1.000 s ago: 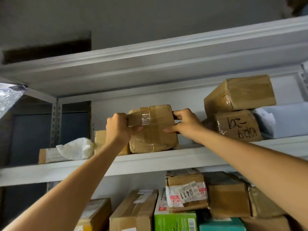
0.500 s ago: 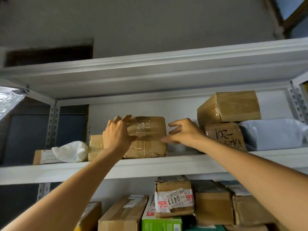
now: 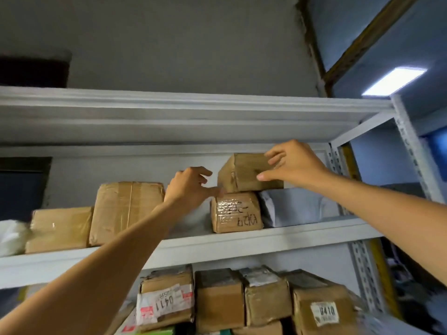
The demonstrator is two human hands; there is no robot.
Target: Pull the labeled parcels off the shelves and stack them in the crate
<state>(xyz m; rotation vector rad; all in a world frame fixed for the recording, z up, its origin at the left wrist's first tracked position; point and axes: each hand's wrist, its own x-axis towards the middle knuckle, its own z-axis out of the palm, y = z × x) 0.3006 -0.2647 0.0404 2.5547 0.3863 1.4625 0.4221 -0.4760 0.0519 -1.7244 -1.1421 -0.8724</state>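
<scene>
Reaching step: both grips are spread and hold nothing. The right grip (image 3: 295, 165) brackets the top parcel (image 3: 244, 174), stacked on a marked parcel (image 3: 235, 212) on the upper shelf (image 3: 266, 240). The left grip (image 3: 188, 187) hovers at its left corner. Next: clamp both sides and lift it clear.

Shelf boards (image 3: 169, 117): sheet metal, white paint, smooth, satin sheen. Slotted upright (image 3: 362, 269): same painted metal, punched holes. Top parcel (image 3: 242, 172): brown cardboard, taped all over, semi-gloss, few wrinkles. Marked parcel (image 3: 235, 212): cardboard w/ clear tape, crinkled, strong glare over the marker ink. Grey mailer (image 3: 297, 206): thin plastic film, soft, matt, creased. Big parcel (image 3: 125, 211): brown packing tape over cardboard, glossy streaks, ridged seams. White bag (image 3: 11, 235): plastic film, crumpled. Lower row: 0411 label (image 3: 164, 303) paper, wrinkled; 0410 label (image 3: 325, 313) paper, flat, matt. Wall (image 3: 169, 44): looks like plaster, matt grey, slightly rough.
</scene>
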